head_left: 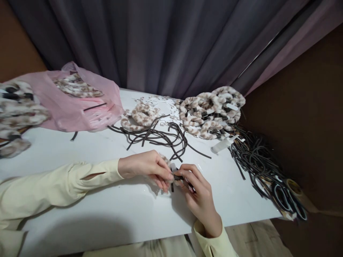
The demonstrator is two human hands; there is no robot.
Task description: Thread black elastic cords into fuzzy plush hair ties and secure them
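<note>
Low over the table, both hands meet around a fluffy brown-and-white spotted piece (165, 159), mostly hidden behind the fingers. My left hand (150, 166) is closed on it, thumb and fingers pinching near a dark band. A dark cord (178, 177) is wound at that spot, and a short end hangs below. My right hand (197, 191) is closed, its fingertips pinching the dark cord; whether anything else lies in its palm I cannot tell. A small white tag (173, 167) sticks up between the hands.
Loose dark cords (163, 137) lie beyond my hands, beside a fluffy spotted ring (140, 116). A pile of tagged rings (211, 110), a white bottle (223, 144) and a cord heap (257, 160) are at right. A pink plastic bag (107, 116) stands left on the white table (107, 221).
</note>
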